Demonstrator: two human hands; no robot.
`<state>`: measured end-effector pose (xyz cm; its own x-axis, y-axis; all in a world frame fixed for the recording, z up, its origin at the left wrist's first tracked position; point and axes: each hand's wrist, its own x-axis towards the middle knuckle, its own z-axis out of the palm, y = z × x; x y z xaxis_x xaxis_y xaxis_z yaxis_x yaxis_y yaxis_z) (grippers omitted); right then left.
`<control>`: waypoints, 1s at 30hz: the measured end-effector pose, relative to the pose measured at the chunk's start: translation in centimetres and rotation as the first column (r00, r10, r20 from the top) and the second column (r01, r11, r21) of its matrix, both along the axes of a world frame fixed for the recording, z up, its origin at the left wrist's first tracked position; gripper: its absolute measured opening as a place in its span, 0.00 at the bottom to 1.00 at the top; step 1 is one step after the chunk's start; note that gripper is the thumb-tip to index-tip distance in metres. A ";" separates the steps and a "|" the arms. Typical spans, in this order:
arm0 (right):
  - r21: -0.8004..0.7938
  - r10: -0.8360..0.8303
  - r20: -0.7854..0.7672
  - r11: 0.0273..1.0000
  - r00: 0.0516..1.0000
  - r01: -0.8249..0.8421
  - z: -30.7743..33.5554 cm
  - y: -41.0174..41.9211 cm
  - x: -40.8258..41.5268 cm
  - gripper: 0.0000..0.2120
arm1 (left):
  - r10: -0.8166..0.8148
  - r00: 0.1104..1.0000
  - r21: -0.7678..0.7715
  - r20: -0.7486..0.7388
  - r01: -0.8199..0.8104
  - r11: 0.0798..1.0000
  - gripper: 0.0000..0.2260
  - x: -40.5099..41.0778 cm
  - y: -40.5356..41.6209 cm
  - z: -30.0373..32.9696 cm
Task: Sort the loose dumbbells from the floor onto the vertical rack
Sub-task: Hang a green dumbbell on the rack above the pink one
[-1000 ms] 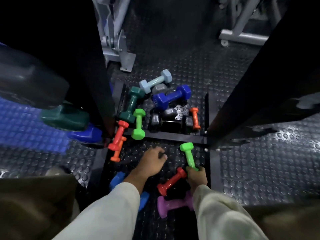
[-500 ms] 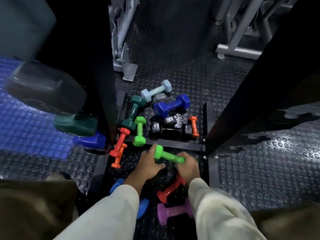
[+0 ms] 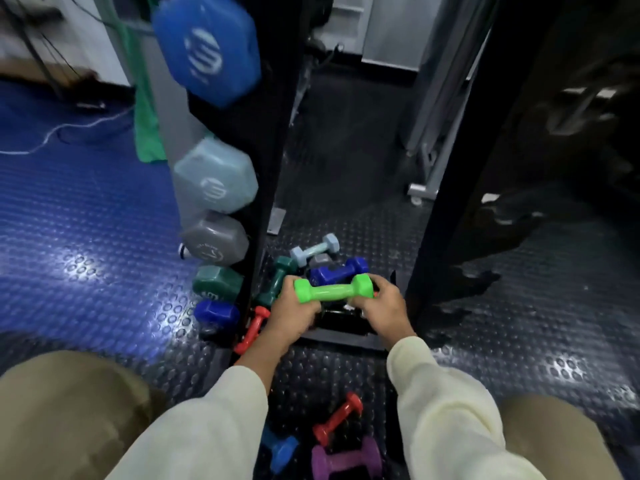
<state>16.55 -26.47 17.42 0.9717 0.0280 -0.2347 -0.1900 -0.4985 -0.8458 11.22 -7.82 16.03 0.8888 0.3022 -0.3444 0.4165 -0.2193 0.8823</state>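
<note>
A bright green dumbbell (image 3: 330,289) lies level between both hands, lifted above the floor pile. My left hand (image 3: 294,313) grips its left end and my right hand (image 3: 382,308) grips its right end. The black vertical rack (image 3: 273,140) rises on the left, with a blue (image 3: 207,50), a pale blue (image 3: 216,178), a grey (image 3: 214,242), a dark green (image 3: 216,282) and a navy (image 3: 216,313) dumbbell stacked on it. Behind my hands lie a navy dumbbell (image 3: 337,271), a pale blue one (image 3: 315,249) and a dark green one (image 3: 278,282).
Near my knees lie a red dumbbell (image 3: 337,424), a purple one (image 3: 346,460) and a blue one (image 3: 280,448). Another red dumbbell (image 3: 252,329) rests by the rack's foot. A second black upright (image 3: 460,150) stands on the right. Grey machine frames (image 3: 433,109) stand behind.
The green dumbbell rose from the floor and turned level; my left hand moved from its one end to a full grip. The camera tilted up, revealing more of the rack.
</note>
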 end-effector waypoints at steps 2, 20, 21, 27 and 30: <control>0.066 -0.016 0.059 0.998 0.998 0.012 2.6 -0.6 -0.3 0.24 | 0.005 0.999 0.028 0.049 -0.007 1.000 0.19 -0.4 -0.2 2.6; 0.441 0.103 0.436 0.842 0.894 -0.312 27.6 1.7 -5.2 0.28 | -0.203 0.929 0.558 0.308 -0.003 0.830 0.20 -9.9 3.6 31.8; 0.453 0.091 0.465 0.830 0.881 -0.325 29.2 2.1 -5.4 0.29 | -0.214 0.920 0.587 0.330 -0.023 0.809 0.21 -10.4 3.9 33.6; 0.453 0.036 0.652 0.783 0.757 -0.427 38.8 4.8 -5.5 0.28 | -0.180 0.815 0.584 0.551 -0.223 0.781 0.23 -11.2 6.0 43.2; 0.402 0.013 0.726 0.803 0.687 -0.440 42.8 6.8 -5.2 0.28 | -0.120 0.690 0.451 0.714 -0.322 0.832 0.23 -10.3 7.3 47.0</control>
